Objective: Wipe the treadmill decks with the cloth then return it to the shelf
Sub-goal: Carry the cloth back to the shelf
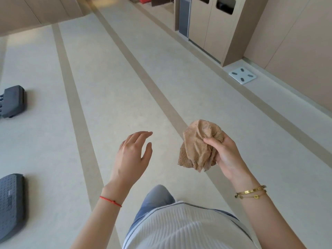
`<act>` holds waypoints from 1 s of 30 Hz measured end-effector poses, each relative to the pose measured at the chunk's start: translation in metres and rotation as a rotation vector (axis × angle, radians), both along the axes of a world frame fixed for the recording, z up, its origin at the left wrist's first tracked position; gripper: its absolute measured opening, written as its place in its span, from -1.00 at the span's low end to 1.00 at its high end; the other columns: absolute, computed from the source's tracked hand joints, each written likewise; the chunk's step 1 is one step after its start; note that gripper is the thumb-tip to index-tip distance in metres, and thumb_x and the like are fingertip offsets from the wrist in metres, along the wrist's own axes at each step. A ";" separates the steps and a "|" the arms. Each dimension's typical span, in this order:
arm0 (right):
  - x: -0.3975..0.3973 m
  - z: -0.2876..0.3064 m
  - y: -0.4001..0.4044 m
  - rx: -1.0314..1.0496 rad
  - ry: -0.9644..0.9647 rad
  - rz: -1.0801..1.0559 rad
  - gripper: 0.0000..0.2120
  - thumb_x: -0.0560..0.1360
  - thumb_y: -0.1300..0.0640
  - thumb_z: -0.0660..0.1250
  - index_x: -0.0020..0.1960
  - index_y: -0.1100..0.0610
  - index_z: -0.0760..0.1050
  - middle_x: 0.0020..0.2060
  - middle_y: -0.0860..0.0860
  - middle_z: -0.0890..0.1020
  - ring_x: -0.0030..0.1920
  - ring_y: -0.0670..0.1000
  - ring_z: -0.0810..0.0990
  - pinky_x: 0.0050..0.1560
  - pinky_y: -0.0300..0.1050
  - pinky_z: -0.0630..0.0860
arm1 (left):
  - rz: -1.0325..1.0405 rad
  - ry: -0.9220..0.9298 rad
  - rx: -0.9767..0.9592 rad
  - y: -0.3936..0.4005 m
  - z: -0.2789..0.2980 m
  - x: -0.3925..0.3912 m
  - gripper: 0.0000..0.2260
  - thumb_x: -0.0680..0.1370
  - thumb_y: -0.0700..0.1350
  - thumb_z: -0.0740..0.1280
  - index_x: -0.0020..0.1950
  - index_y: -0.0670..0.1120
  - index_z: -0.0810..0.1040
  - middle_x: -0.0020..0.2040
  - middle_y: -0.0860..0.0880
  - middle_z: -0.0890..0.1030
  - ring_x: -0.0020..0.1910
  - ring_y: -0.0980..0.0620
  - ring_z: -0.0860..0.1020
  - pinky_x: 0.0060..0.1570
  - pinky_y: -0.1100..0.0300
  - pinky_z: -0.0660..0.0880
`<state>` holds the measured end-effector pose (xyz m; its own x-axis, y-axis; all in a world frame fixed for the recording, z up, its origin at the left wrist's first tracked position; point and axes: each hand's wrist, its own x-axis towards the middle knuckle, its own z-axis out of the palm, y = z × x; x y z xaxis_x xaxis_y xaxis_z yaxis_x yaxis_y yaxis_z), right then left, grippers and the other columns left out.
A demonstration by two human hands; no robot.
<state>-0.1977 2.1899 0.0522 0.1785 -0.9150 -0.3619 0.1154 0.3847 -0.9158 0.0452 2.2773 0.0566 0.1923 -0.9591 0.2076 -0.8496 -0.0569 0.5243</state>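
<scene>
Two hands: right hand (225,155) grips cloth (197,146); left hand (133,155) empty.

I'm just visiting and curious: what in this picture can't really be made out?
- Two dark grey objects: cut off by the head view's left edge, so unidentifiable.
- Cloth: bunched in the right hand, which hides part of it.
- Cabinet: cut off by the top edge; its dark openings show nothing inside.
- Shelf: none visible.
- Left hand: palm faces away.

left hand (133,155): held out, empty, fingers loose and a bit bent | right hand (224,155): held out on the right, fingers curled tight round the cloth (197,146)
</scene>
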 end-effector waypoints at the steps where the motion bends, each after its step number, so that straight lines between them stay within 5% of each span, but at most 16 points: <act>1: 0.005 0.000 -0.021 0.002 -0.013 -0.008 -0.76 0.51 0.29 0.33 0.17 0.28 0.48 -0.07 0.16 0.64 -0.06 0.14 0.64 -0.17 0.02 0.53 | -0.004 -0.001 -0.001 -0.020 -0.001 0.006 -0.73 0.60 -0.20 0.30 0.30 -0.12 0.56 0.21 -0.01 0.61 0.21 -0.07 0.56 0.19 -0.07 0.50; 12: 0.078 -0.029 -0.264 0.027 -0.020 -0.061 -0.79 0.51 0.29 0.34 0.14 0.18 0.55 -0.04 0.09 0.70 -0.02 0.04 0.69 -0.19 -0.17 0.59 | -0.058 -0.019 0.009 -0.278 -0.032 0.097 -0.74 0.59 -0.19 0.31 0.28 -0.10 0.57 0.20 0.00 0.61 0.18 -0.07 0.57 0.16 -0.04 0.52; 26: 0.168 -0.017 -0.571 0.039 -0.056 -0.203 -0.72 0.51 0.31 0.34 0.21 0.23 0.53 0.05 0.17 0.68 0.07 0.11 0.67 0.01 -0.04 0.58 | -0.211 -0.032 0.046 -0.621 -0.014 0.185 -0.74 0.60 -0.19 0.29 0.29 -0.11 0.57 0.22 0.00 0.60 0.22 -0.07 0.56 0.19 -0.05 0.50; 30: 0.176 -0.028 -0.651 0.057 -0.069 -0.226 -0.74 0.51 0.32 0.33 0.19 0.25 0.54 0.01 0.16 0.69 0.02 0.09 0.69 -0.16 -0.13 0.61 | -0.234 -0.016 0.052 -0.711 -0.021 0.193 -0.73 0.60 -0.19 0.29 0.30 -0.10 0.56 0.23 0.00 0.60 0.23 -0.05 0.55 0.19 -0.04 0.50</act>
